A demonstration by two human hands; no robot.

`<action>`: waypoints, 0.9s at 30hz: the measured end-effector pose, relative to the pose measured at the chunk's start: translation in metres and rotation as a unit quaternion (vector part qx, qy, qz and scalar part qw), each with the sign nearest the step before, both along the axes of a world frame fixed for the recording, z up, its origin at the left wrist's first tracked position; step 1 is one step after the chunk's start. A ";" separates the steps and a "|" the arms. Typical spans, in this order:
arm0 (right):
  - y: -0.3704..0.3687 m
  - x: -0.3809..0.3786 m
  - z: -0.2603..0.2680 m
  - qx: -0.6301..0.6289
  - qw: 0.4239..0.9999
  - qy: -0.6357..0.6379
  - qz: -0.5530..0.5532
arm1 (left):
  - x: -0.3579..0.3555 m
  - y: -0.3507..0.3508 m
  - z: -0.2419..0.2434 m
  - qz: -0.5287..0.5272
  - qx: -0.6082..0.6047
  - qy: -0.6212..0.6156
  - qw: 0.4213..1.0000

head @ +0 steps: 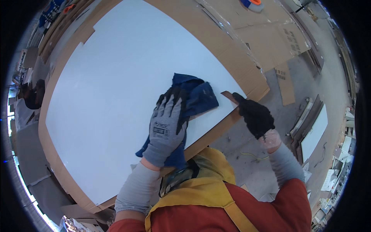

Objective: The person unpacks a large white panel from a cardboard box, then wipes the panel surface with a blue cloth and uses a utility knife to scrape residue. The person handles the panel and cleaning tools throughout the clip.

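A large white panel [116, 75] lies flat before me, with brown cardboard under its edges. My left hand [168, 121], in a grey work glove with dark fingertips, rests on a folded dark blue cloth [200, 100] and presses it to the panel. Part of the cloth shows below my wrist as well. At the panel's right corner, my right hand [256, 117] in a black glove holds a thin brown strip [229, 97] by one end. The strip's far end reaches over the white surface. What my right palm covers is hidden.
Flattened cardboard [266, 37] with printed writing lies beyond the panel, with a tape roll [253, 4] on it. Several boards [311, 127] lean together at the right on the concrete floor [226, 145]. Long brown boards [62, 26] are stacked at the upper left.
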State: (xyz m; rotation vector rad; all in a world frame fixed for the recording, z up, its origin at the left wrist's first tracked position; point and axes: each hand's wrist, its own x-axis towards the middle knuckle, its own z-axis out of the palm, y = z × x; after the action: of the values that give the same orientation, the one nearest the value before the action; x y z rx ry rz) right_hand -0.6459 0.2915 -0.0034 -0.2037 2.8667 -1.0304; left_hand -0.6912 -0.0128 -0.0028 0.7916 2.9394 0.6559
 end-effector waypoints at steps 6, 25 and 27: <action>-0.140 0.059 0.006 -0.060 0.996 0.020 -0.056 | 0.081 -0.118 0.014 0.088 -0.009 -0.021 0.996; -0.410 0.173 0.020 -0.073 0.980 -0.122 -0.139 | 0.286 -0.473 0.010 0.306 -0.007 0.031 0.952; -0.441 0.191 0.007 -0.034 0.997 -0.055 -0.036 | 0.285 -0.472 0.009 0.303 -0.002 0.041 0.952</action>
State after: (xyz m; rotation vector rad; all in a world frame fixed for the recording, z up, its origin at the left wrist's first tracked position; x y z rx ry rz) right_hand -0.4552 -0.1492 0.0037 -0.0451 2.7616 -1.1146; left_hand -0.4063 -0.4845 0.0057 -0.1176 3.2542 0.6429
